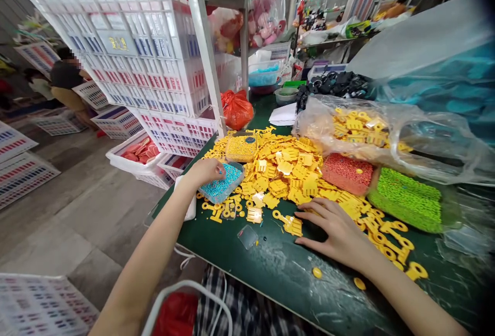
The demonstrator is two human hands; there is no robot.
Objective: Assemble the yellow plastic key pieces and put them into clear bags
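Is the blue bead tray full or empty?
Full: blue beads fill the tray nearly to its rim, with the left hand resting at its edge.

Turquoise beads (220,189) in a clear tray (238,177) under the left hand (204,172); mustard-yellow beads (240,150) just beyond it, and an orange-red bag (236,110) farther on. Bright yellow plastic pieces (282,181) between both hands. Past the right hand (334,233), coral-red beads (347,173) and lime-green beads (406,199). Dark green tabletop (270,284) beneath the right hand; black-and-white plaid cloth (232,305) nearer than the left.
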